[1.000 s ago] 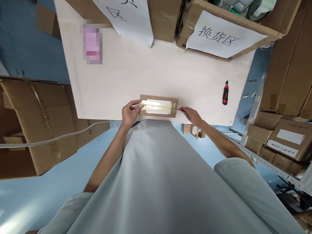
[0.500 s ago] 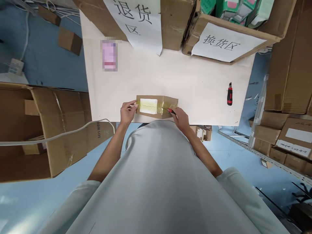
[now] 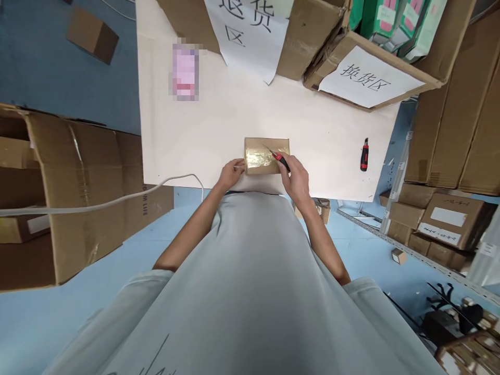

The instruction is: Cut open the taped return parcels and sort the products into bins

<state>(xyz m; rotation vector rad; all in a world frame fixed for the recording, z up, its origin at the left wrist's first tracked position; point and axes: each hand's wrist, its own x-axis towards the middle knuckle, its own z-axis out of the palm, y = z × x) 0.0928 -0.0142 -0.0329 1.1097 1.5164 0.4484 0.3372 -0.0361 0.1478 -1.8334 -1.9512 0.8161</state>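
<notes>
A small brown carton (image 3: 258,148) with shiny yellowish tape across its upper face is near the front edge of the white table (image 3: 219,120). At its left side, my left hand (image 3: 232,174) has its fingers closed on the carton's edge. My right hand (image 3: 296,178) grips a red and black tool (image 3: 282,159) with a thin pointed tip, which lies over the carton's top. Further right on the table rests a red and black box cutter (image 3: 364,155).
Large cartons with paper signs (image 3: 361,78) stand along the table's back. A pixelated pink item (image 3: 185,72) lies at the back left. A white cable (image 3: 117,208) crosses the big open carton (image 3: 86,192) at left. Shelved boxes (image 3: 445,221) are at right.
The carton has turned, and its white label no longer shows. My left hand has shifted right with it. The tool's tip has lifted away from the taped seam, and the view has shifted.
</notes>
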